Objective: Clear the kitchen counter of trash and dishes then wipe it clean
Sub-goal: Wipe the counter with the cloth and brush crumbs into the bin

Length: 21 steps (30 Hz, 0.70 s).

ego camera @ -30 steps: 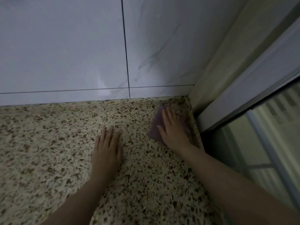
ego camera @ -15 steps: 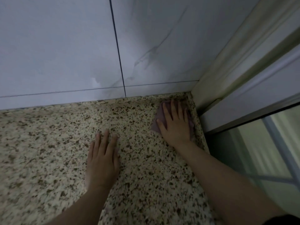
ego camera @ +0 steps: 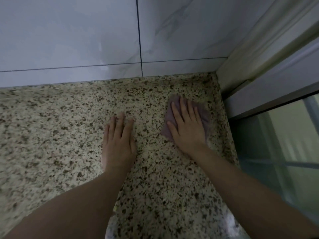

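Purple cloth (ego camera: 203, 114) lay flat on speckled worktop (ego camera: 60, 131) near the right back corner, pinned under right hand (ego camera: 187, 126), fingers straight and spread. Left hand (ego camera: 119, 140) rested flat beside it, holding nothing. Best done with even pressure, overlapping strokes right into the wall joint.

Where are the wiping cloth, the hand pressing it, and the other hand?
cloth (ego camera: 205, 113), head view, bare purple corner right of the fingers.
right hand (ego camera: 187, 128), head view, back of the hand.
left hand (ego camera: 119, 140), head view, back of the hand.
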Motion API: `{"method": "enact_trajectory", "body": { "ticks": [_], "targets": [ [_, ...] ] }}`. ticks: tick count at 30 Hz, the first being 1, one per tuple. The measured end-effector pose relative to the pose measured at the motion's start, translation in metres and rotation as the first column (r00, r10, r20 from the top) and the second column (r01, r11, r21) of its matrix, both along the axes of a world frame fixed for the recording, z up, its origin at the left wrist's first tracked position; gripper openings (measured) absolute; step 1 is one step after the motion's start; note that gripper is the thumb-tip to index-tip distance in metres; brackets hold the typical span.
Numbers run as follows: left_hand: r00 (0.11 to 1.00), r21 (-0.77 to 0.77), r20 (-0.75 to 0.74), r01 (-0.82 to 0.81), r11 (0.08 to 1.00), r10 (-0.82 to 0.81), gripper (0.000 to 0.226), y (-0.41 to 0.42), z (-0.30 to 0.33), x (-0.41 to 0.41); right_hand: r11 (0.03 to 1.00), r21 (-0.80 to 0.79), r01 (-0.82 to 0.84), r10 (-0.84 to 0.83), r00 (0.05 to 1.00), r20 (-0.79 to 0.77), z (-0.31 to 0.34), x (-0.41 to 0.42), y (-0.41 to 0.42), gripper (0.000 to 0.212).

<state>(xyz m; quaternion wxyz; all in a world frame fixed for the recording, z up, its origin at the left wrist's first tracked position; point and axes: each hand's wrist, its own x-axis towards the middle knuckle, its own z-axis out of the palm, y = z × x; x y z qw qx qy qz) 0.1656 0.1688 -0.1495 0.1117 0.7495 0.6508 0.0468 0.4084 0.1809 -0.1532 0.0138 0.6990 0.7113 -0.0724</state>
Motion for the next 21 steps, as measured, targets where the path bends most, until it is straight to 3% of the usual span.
{"method": "enact_trajectory", "body": {
  "ticks": [5,13,21],
  "targets": [
    [0.999,0.012,0.033,-0.007,1.000,0.007,0.049,-0.001,0.002,0.001,0.994,0.104,0.023,-0.018,0.999,-0.040,-0.001,-0.001,0.030,0.054],
    [0.999,0.032,0.040,-0.009,0.999,0.007,0.049,-0.001,0.002,0.001,0.999,0.018,-0.034,0.036,0.997,-0.068,0.006,-0.044,-0.069,0.057],
    [1.000,0.022,0.029,-0.010,1.000,0.009,0.050,-0.002,0.001,0.001,0.997,0.031,-0.069,0.069,0.997,-0.018,0.000,-0.008,0.048,0.056]
  ]
}}
